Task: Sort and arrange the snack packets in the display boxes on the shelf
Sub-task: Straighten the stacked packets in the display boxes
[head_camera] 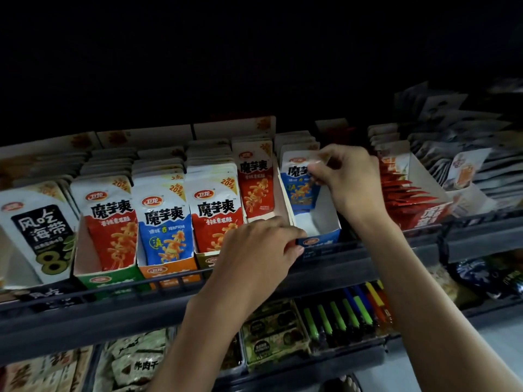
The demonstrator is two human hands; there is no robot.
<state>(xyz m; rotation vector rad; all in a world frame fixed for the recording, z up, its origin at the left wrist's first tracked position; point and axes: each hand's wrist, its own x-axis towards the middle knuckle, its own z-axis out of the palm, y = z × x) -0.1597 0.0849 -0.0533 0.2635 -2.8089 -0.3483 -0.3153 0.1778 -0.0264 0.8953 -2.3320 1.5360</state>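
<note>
While both arms reach up to the dim shelf, the scene reads as follows:
Right hand (346, 179): fingertips pinched together on the top edge of the blue-and-white packet (300, 182)
Blue-and-white packet: upright at the back of the blue-fronted display box (319, 239), with more packets stacked behind it; the front part of that box is bare
Left hand (260, 247): fingers curled and drawn together at the front left corner of the blue-fronted display box, touching its rim; whether it grips the card I cannot tell
Red packet (256, 188): standing upright in the box just left of the blue one, its lower part hidden by the left hand
Row to the left: a full blue packet stack (162, 219) between two red stacks
Far left: black-label packet (38, 230), leaning back
Shelf rail (113, 295): dark, running along the box fronts
Lower shelf: green pens (336, 318) near the right forearm
</note>
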